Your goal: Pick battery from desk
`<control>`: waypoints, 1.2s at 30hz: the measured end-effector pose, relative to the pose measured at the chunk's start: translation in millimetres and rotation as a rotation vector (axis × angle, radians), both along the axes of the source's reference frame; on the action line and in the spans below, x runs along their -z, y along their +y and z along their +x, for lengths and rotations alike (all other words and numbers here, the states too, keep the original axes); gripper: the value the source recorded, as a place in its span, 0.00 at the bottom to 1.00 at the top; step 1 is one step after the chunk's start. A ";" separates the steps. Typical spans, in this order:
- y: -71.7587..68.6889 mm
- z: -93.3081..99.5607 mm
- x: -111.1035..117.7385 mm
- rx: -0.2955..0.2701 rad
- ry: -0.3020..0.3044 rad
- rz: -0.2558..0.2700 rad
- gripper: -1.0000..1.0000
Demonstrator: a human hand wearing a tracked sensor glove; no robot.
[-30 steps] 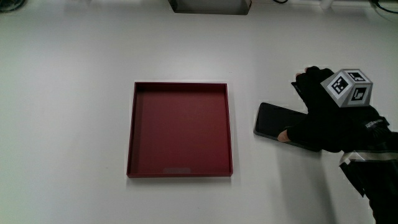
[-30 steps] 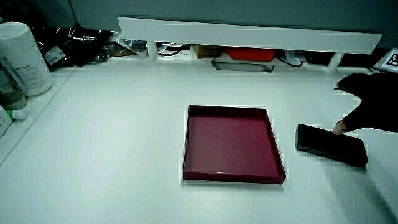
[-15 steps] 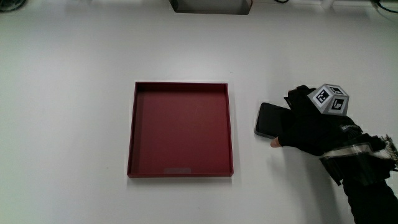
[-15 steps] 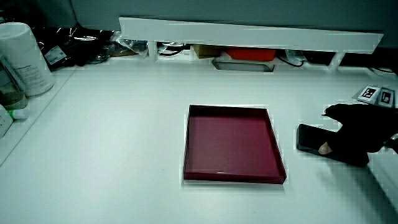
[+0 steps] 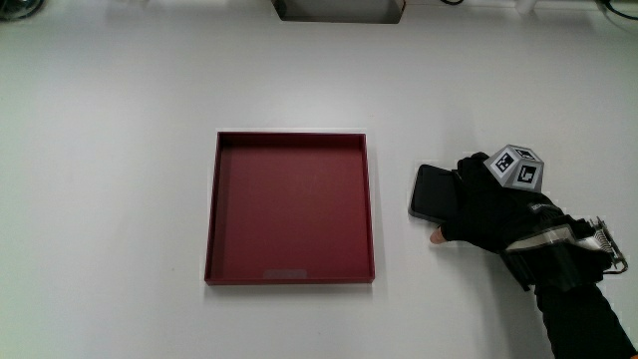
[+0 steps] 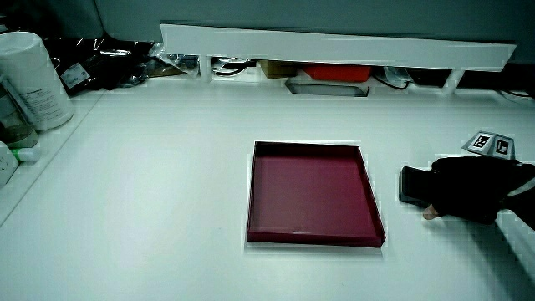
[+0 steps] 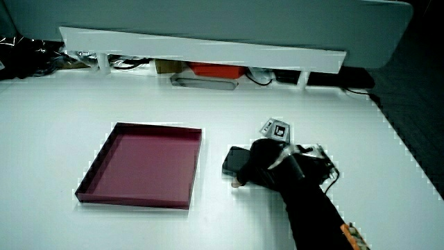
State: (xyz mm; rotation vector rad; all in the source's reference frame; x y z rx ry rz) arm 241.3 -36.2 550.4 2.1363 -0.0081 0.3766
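— Where is the battery on the desk?

— The battery (image 5: 431,191), a flat black slab, lies on the white desk (image 5: 120,150) just beside the shallow red tray (image 5: 289,207), apart from its wall. Only the end nearest the tray shows in the main view and in both side views (image 6: 413,184) (image 7: 236,160).

— And the hand?

— The hand (image 5: 485,211), gloved in black with the patterned cube (image 5: 517,166) on its back, lies over the rest of the battery, fingers curled down around it and a bare thumb tip showing at the edge nearer the person. The battery sits flat against the desk.
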 end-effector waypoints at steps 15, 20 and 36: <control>1.9 3.6 -6.9 -0.001 0.040 0.018 0.72; 0.6 2.3 -3.9 0.007 0.032 0.064 0.85; -5.5 -12.2 17.4 0.078 0.000 0.147 1.00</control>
